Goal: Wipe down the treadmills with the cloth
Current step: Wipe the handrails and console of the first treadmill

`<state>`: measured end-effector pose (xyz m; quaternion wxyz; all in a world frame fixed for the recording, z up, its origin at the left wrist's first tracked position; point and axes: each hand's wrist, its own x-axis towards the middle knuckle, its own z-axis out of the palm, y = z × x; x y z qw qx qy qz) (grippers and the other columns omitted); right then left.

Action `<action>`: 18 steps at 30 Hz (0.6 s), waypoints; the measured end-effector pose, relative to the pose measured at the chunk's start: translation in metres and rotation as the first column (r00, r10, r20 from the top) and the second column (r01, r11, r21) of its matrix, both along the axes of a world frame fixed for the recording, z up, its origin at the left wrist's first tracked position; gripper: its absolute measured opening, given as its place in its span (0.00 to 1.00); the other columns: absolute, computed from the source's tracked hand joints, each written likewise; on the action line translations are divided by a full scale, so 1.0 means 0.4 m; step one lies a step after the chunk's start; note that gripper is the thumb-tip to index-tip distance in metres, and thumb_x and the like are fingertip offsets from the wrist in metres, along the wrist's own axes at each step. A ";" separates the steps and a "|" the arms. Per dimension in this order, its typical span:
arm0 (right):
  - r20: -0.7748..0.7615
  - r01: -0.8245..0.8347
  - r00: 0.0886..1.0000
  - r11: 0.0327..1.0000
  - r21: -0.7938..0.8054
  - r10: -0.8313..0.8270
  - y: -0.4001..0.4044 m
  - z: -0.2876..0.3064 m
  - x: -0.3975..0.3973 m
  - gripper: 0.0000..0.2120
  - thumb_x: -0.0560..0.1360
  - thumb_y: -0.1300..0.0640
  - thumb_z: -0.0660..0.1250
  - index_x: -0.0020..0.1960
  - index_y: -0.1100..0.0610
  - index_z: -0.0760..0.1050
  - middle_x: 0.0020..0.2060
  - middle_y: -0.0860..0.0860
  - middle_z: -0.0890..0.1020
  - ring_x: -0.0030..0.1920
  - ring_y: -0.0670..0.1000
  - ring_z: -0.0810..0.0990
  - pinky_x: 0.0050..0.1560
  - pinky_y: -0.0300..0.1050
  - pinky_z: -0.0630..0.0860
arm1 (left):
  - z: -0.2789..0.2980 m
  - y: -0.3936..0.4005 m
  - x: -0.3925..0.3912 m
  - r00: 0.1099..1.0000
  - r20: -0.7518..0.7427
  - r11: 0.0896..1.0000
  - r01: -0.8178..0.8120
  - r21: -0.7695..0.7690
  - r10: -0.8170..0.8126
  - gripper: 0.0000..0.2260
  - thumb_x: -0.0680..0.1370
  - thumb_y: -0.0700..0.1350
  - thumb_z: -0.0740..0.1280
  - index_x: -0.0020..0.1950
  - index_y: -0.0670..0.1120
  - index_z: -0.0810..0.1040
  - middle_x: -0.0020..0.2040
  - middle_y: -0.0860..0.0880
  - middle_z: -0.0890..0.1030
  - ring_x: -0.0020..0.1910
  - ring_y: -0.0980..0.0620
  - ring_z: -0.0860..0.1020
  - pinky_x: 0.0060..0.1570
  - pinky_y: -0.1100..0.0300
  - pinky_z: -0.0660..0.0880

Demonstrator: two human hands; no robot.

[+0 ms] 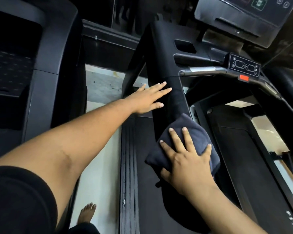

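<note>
Currently right hand [189,159] presses the dark cloth [179,132] onto the treadmill's side handrail [174,98], fingers spread flat. Left hand [148,98] rests open further up the rail. Risk: unpinched cloth may bunch or slide off the sloped rail.

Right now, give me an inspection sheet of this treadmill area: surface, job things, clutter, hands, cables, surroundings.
Surface: black side rail of the treadmill, running up to the console; dark belt beside it.
Job's things: dark folded cloth lying on the side rail.
Clutter: nothing seen.
Hands: right hand spread flat, pressing the cloth; left hand flat with straight fingers on the rail, higher up.
Cables: nothing seen.
Surroundings: second treadmill at left, pale floor between them, a bare foot on it, red stop button under the handlebar control panel.
</note>
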<state>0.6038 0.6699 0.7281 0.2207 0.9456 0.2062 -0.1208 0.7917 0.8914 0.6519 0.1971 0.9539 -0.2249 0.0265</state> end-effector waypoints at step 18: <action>0.046 -0.183 0.975 0.902 -0.392 0.218 0.227 -0.078 0.332 0.33 0.81 0.34 0.52 0.83 0.47 0.56 0.83 0.54 0.43 0.80 0.63 0.31 0.54 0.93 0.38 | -0.022 0.063 0.166 0.999 -0.033 0.996 -0.031 -0.089 0.028 0.33 0.83 0.48 0.62 0.83 0.59 0.46 0.84 0.53 0.44 0.82 0.52 0.49 0.79 0.41 0.48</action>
